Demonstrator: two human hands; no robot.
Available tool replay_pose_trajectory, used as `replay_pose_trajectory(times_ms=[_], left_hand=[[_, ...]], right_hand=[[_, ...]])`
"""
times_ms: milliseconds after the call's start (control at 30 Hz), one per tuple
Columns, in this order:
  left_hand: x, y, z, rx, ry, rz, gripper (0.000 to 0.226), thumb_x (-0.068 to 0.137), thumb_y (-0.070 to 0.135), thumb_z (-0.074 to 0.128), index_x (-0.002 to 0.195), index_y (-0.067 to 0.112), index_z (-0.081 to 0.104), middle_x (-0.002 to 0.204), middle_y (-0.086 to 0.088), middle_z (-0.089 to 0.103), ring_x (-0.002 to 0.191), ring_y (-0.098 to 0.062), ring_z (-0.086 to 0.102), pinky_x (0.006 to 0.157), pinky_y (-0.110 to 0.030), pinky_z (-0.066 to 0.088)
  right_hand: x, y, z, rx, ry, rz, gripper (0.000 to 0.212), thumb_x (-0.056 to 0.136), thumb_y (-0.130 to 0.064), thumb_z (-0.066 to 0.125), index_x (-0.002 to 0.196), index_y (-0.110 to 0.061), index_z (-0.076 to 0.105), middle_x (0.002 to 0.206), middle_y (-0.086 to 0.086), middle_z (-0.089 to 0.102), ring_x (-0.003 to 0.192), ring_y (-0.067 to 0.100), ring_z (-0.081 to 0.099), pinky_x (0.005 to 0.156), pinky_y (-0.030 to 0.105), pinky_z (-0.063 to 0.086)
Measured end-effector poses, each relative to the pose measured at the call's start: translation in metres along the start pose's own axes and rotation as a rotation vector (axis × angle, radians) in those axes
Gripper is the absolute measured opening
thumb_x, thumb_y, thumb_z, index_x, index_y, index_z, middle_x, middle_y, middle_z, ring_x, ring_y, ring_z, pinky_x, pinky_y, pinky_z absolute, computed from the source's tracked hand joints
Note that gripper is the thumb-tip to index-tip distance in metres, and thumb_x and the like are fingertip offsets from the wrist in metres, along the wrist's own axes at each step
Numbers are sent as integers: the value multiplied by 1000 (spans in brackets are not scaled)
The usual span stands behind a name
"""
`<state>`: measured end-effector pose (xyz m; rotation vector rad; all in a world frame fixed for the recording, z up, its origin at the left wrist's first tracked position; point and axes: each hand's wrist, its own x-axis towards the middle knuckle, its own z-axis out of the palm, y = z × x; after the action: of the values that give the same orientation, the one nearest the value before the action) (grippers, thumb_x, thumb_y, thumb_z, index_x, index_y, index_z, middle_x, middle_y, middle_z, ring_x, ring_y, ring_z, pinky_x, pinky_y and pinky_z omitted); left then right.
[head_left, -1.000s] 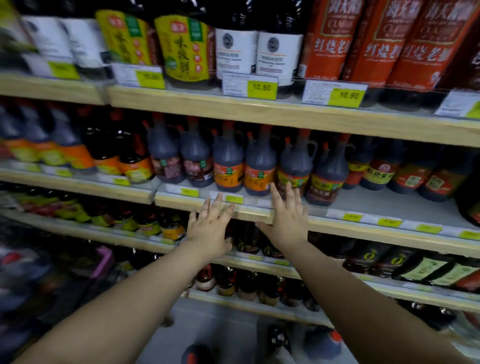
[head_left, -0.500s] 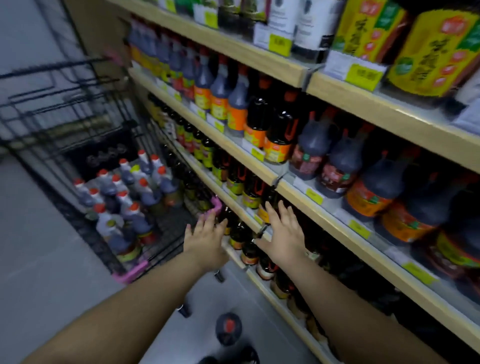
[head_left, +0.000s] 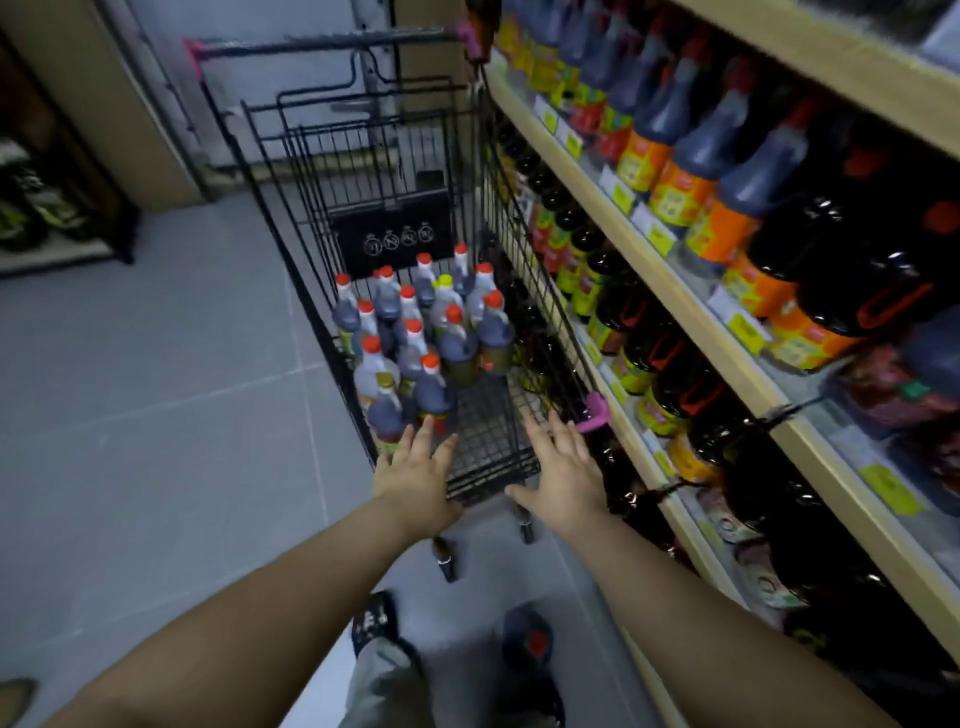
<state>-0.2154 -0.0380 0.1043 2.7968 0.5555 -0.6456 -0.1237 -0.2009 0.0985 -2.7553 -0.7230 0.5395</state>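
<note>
Looking down through the head camera, I held both hands out over the near end of a black wire shopping cart (head_left: 511, 270) that stood on a floor of large grey tiles (head_left: 156, 415). My left hand (head_left: 415, 473) was flat with its fingers spread, over the cart's near left corner, with its fingertips just short of the nearest of the bottles (head_left: 415, 338). I could not tell whether they touched it. My right hand (head_left: 563, 467) was likewise spread and gripped nothing, over the near right corner, just beside a pink corner bumper (head_left: 592, 413).

The bottles stood upright in the cart's left and far part, mostly dark with red caps, a few pale and one with a yellow cap. The cart was pressed close against a pale wooden shelf unit (head_left: 691, 317) on my right, stocked with orange-labelled jugs (head_left: 675, 192) above and dark bottles (head_left: 670, 384) below.

Yellow price tags (head_left: 888, 488) ran along the shelf edges, too blurred to read. A black plate (head_left: 397, 239) at the cart's far end bore four round symbols; the bottle labels were illegible.
</note>
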Motion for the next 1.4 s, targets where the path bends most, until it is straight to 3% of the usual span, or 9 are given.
replay_pose_trajectory(times_ms=[333,533,633,700,800,900,967,1233,1400], left_hand=[[69,-100,-31,-2,-47,152,89,85,45,60,152,24,6,159,-9,-11,147,-32,-5,118,-42,8],[102,-107,-22,-237,-66,192,80,80,35,67,146,19,25,157,-9,7,135,-34,32,105,-39,38],[125,-104,-15,-452,-164,91,74,81,32,67,142,8,32,152,-11,21,129,-34,39,101,-41,42],[142,-98,-10,-647,-189,-2,55,81,22,68,122,-6,45,125,-21,49,112,-38,50,85,-44,47],[166,-88,-2,-1029,-162,-256,21,83,3,65,97,8,50,82,-5,52,91,-26,50,75,-42,48],[182,-79,-1,-1433,-132,-598,29,88,5,61,116,4,54,113,-9,60,103,-27,53,95,-43,45],[188,-75,2,-1582,-120,-746,39,92,6,57,130,2,48,133,-11,52,120,-30,49,101,-40,38],[217,-78,21,-1365,-192,-950,41,101,27,39,131,2,49,133,-22,51,121,-36,49,104,-40,41],[220,-90,26,-1413,-151,-949,39,99,23,42,126,-2,55,133,-21,54,125,-35,49,107,-40,39]], right_hand=[[65,-74,27,44,-102,129,88,85,-44,63,151,-32,6,160,-1,-6,147,21,-4,117,37,11],[99,-85,41,12,-132,155,86,82,-45,66,149,-28,15,160,3,4,147,25,3,118,42,15],[122,-84,42,13,-181,136,85,82,-45,66,149,-28,16,160,3,6,146,27,7,117,44,19],[140,-81,42,14,-218,131,85,83,-43,66,149,-28,16,160,3,5,145,27,9,116,44,21],[170,-75,45,-2,-266,87,82,84,-43,65,149,-26,19,159,4,10,144,27,16,115,39,24],[202,-70,50,38,-359,73,78,85,-40,64,148,-25,20,156,5,18,141,27,23,109,35,31],[220,-66,56,92,-429,73,75,86,-37,64,147,-23,22,152,6,25,137,27,31,103,33,36],[261,-48,88,235,-484,138,58,84,-39,66,132,-14,44,135,8,48,119,26,49,90,30,42],[262,-49,99,376,-415,192,54,79,-43,71,122,-13,55,122,5,55,107,20,54,82,25,42]])
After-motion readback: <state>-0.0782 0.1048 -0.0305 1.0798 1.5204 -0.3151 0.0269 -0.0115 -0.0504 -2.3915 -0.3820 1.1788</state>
